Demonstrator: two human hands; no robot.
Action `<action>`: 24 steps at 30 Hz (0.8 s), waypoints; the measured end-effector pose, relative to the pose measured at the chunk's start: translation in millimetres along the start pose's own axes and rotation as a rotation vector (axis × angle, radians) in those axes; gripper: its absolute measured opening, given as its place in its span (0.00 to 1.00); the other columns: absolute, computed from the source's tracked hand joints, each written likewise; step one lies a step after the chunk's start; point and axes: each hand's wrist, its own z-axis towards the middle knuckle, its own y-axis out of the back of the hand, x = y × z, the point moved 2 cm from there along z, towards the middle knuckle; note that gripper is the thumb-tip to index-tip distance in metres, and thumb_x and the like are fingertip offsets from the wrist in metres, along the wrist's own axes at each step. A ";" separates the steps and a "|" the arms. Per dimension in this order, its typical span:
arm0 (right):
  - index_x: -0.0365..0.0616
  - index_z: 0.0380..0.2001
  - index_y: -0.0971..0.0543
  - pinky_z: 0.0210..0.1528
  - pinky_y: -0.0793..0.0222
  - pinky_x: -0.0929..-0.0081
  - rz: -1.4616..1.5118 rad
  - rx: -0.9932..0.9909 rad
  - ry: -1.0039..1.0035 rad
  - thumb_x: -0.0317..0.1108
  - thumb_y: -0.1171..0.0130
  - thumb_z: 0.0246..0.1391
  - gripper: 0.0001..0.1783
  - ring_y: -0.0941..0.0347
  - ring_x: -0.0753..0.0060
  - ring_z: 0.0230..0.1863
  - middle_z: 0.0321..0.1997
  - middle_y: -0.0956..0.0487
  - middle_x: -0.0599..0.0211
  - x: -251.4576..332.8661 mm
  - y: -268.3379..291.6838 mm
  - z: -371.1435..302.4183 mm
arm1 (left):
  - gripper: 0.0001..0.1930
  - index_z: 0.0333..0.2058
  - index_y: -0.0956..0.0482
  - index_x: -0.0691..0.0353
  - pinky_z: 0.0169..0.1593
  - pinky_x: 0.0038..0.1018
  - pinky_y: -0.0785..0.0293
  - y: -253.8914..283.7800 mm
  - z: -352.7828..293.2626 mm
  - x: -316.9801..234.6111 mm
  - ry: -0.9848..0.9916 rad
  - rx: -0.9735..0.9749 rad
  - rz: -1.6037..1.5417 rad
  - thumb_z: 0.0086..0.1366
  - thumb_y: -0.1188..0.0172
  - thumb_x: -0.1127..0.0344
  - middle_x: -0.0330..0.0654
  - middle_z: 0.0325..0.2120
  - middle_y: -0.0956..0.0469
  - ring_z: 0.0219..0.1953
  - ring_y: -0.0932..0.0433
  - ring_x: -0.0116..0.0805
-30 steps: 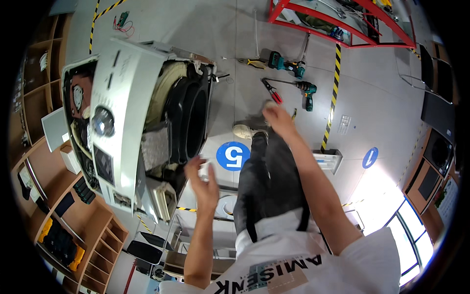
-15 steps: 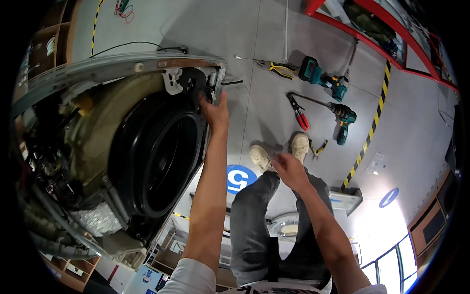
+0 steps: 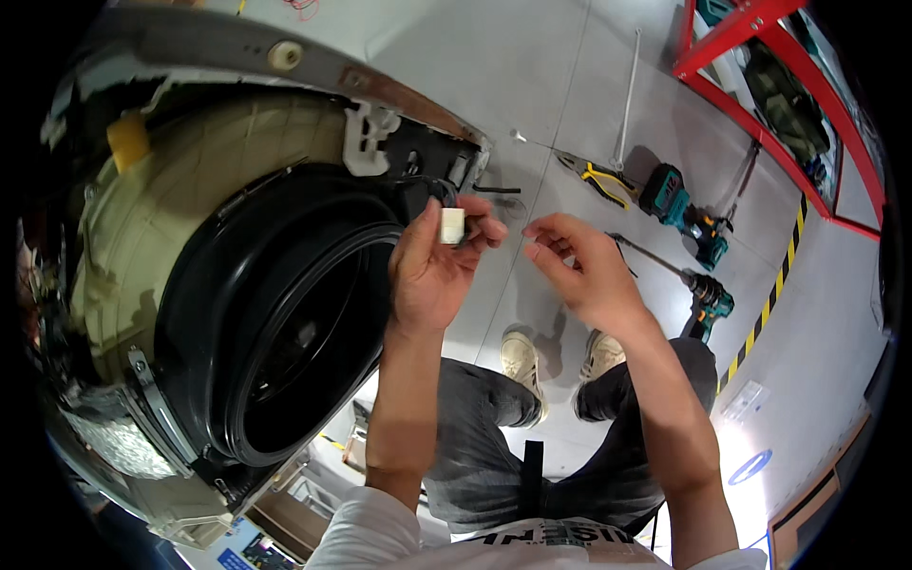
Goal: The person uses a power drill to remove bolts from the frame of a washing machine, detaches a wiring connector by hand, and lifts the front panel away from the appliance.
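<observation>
Thumb and fingers of the left hand (image 3: 435, 285) pinch a small white block (image 3: 452, 226), held up in front of the machine's corner; whether a wire joins it is hidden by the fingers. Just to the right, apart from the block, the right hand (image 3: 597, 277) hangs half curled, thumb and forefinger tips leaving a narrow gap with nothing visible in it.

By the look of it, the step in hand is handling or checking this loose-looking part, the right hand at the ready. The next move seems to call for a steady left pinch, with the block turned so its faces can be read and the right fingertips brought in on its free side. A part this small could easily slip.

Beside the left forearm lies the opened washing machine (image 3: 218, 43), its round black rubber ring (image 3: 195, 313) set before a cream tub (image 3: 256, 133). A white bracket (image 3: 366, 142) sits near the upper corner, where a short black cable (image 3: 497, 189) sticks out.

Down on the floor, beyond the shoes (image 3: 521, 361), are pliers (image 3: 606, 182) with yellow-and-black handles and a teal drill (image 3: 712, 299). Farthest off stands a red rack (image 3: 733, 104).
</observation>
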 end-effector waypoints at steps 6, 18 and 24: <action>0.37 0.38 0.25 0.37 0.35 0.78 0.158 0.024 0.196 0.32 0.45 0.54 0.11 0.29 0.76 0.33 0.31 0.23 0.66 23.6 -7.9 18.7 | 0.23 0.43 0.28 0.70 0.43 0.28 0.35 -9.2 -3.6 -5.9 -0.014 0.166 -0.065 0.70 0.64 0.54 0.47 0.29 0.24 0.36 0.29 0.36; 0.39 0.45 0.27 0.41 0.34 0.79 -0.151 -0.003 0.685 0.27 0.36 0.43 0.22 0.31 0.76 0.38 0.36 0.28 0.68 104.9 -14.1 11.9 | 0.10 0.31 0.23 0.59 0.38 0.22 0.34 -20.9 0.4 -22.7 -0.141 -0.084 -0.084 0.65 0.46 0.59 0.34 0.27 0.25 0.30 0.28 0.23; 0.40 0.42 0.25 0.39 0.31 0.75 -0.211 -0.063 0.797 0.25 0.35 0.40 0.21 0.28 0.69 0.32 0.31 0.26 0.62 89.1 -16.2 21.2 | 0.10 0.27 0.24 0.58 0.32 0.16 0.39 -16.7 -3.0 -20.9 -0.281 -0.096 0.179 0.65 0.45 0.61 0.31 0.23 0.25 0.28 0.31 0.15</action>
